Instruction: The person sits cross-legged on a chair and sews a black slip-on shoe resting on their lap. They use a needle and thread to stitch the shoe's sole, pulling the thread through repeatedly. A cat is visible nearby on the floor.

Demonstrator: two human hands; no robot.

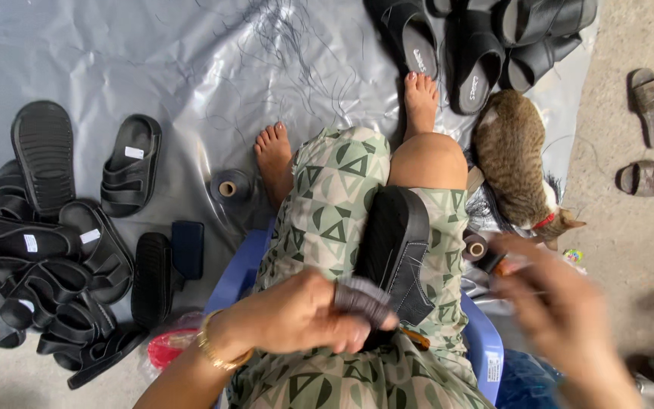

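Observation:
A black sandal (397, 244) lies between my knees on my lap, sole side toward my feet. My left hand (300, 314) grips its strap end at the near side, a gold bracelet on the wrist. My right hand (562, 314) is blurred off to the right, raised clear of the sandal, its fingers pinched; a thin thread seems to run from it, but blur hides what it holds.
I sit on a blue plastic chair (230, 274) over a grey sheet (191, 68). A pile of black sandals (47, 265) lies left, more sandals (478, 45) at top. A thread spool (228, 187) stands by my foot. A tabby cat (516, 163) rests at my right knee.

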